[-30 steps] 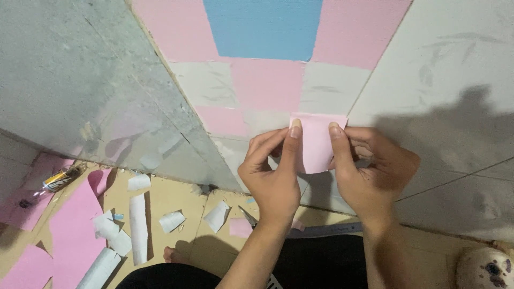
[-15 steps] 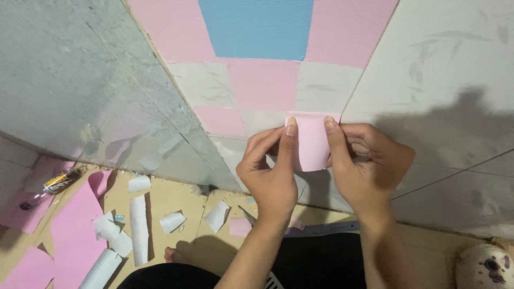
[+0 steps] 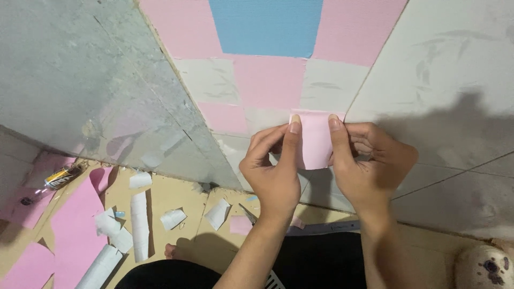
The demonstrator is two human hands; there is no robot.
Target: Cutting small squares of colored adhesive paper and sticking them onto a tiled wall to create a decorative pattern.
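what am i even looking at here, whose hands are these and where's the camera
The camera sits on a person's head and looks down, so these are that person's own bare hands. The left hand and right hand pinch a small pink square sheet between them, held up in front of a tiled wall. Some tiles are already covered with pink squares and a blue one. Below, on the floor, lie white paper scraps, larger pink sheets and a small battery.

Floor (image 3: 171, 200): tan, littered; pink sheets (image 3: 75, 225) at left; white backing strips, one long strip (image 3: 140, 225) upright, one rolled tube (image 3: 99, 267); small white scraps (image 3: 217, 213); small pink scrap (image 3: 240, 225); a battery-like cylinder (image 3: 63, 175) at far left.
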